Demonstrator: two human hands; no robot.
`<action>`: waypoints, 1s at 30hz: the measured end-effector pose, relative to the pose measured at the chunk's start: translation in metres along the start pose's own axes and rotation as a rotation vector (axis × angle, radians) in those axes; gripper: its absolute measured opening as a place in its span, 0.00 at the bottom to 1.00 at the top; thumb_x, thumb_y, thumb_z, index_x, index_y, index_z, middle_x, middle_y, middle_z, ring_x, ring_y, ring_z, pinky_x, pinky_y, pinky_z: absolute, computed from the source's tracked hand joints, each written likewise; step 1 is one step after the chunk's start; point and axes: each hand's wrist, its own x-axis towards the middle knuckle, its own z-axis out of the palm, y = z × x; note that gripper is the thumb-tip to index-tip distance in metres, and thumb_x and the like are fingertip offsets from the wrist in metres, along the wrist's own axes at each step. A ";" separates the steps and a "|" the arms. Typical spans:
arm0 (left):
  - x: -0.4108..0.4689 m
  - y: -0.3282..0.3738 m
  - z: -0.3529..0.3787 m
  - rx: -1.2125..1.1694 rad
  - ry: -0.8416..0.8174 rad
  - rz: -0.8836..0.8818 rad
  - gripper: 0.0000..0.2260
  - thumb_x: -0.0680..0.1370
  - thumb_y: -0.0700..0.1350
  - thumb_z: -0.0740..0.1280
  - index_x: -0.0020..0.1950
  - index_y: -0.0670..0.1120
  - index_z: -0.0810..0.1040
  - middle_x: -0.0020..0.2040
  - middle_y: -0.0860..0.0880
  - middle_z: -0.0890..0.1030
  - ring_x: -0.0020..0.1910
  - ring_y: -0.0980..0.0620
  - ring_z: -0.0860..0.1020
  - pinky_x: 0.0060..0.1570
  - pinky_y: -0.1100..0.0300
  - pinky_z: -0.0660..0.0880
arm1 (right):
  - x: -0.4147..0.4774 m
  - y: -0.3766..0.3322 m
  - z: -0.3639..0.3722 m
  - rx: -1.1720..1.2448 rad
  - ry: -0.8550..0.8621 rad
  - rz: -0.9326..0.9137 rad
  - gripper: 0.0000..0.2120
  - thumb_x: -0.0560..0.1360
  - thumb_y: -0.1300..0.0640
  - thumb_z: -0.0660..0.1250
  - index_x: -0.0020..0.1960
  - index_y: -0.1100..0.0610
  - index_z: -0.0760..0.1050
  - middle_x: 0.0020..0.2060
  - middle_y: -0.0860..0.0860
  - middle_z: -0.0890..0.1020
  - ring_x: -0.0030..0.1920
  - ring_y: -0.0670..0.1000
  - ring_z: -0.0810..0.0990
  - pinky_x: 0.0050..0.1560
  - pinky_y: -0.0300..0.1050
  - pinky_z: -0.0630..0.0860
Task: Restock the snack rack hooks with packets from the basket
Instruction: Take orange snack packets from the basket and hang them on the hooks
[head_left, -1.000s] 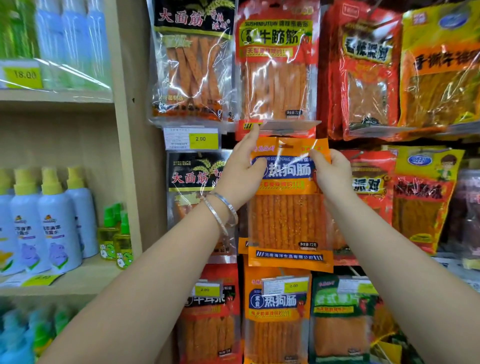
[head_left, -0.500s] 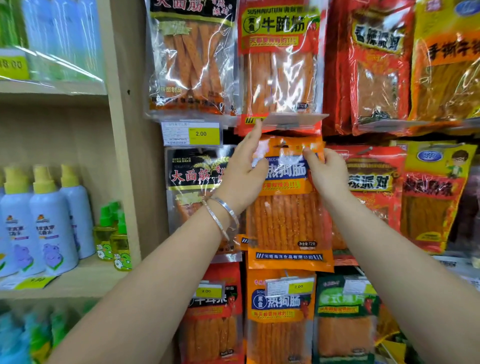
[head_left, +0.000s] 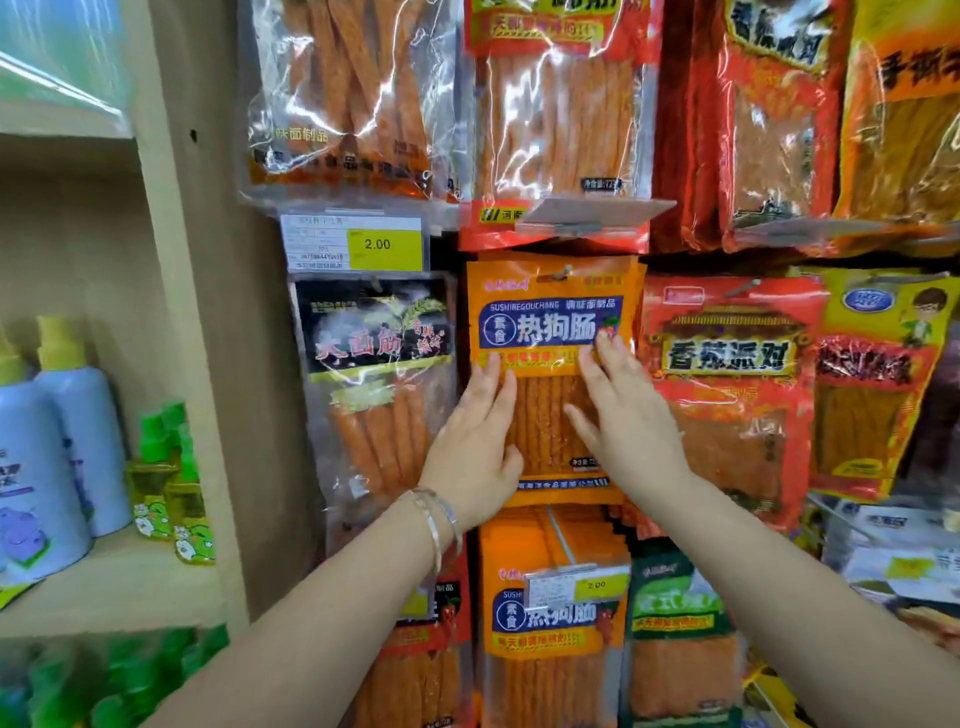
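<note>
An orange snack packet (head_left: 550, 312) with a blue label hangs on a metal hook (head_left: 563, 271) in the middle of the rack. My left hand (head_left: 475, 447) lies flat against the packet's lower left side, fingers spread. My right hand (head_left: 623, 415) rests flat on its lower right side, fingertips reaching the blue label. Neither hand grips the packet. The basket is out of view.
Packets hang all around: a black one (head_left: 374, 364) to the left, a red one (head_left: 732, 374) to the right, more above and a matching orange one (head_left: 550, 618) below. A yellow 2.00 price tag (head_left: 384, 244) sits upper left. A wooden shelf (head_left: 104, 587) with spray bottles (head_left: 78, 426) stands further left.
Both hands have slid down from the packet's top corners to its lower half and flattened out. The packet now hangs from the hook on its own. The camera has moved closer.
</note>
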 end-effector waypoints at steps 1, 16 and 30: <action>0.007 -0.002 0.003 -0.001 -0.013 -0.024 0.33 0.78 0.44 0.59 0.77 0.46 0.43 0.74 0.53 0.31 0.72 0.58 0.34 0.70 0.63 0.41 | 0.006 0.001 0.004 -0.021 -0.023 -0.011 0.30 0.75 0.55 0.69 0.72 0.64 0.64 0.73 0.62 0.63 0.74 0.60 0.60 0.71 0.52 0.60; 0.092 -0.027 0.021 -0.091 -0.280 -0.354 0.35 0.78 0.44 0.60 0.77 0.42 0.41 0.76 0.46 0.34 0.77 0.44 0.44 0.75 0.54 0.49 | 0.082 0.014 0.047 -0.030 -0.459 0.108 0.28 0.79 0.59 0.54 0.77 0.56 0.50 0.77 0.56 0.48 0.76 0.56 0.54 0.69 0.52 0.62; -0.133 0.047 -0.017 -0.831 -0.037 -0.372 0.14 0.77 0.32 0.62 0.54 0.50 0.77 0.51 0.49 0.80 0.45 0.53 0.76 0.53 0.56 0.75 | -0.133 -0.055 -0.043 0.801 -0.164 0.428 0.09 0.76 0.61 0.63 0.51 0.47 0.72 0.40 0.41 0.76 0.37 0.43 0.74 0.42 0.41 0.71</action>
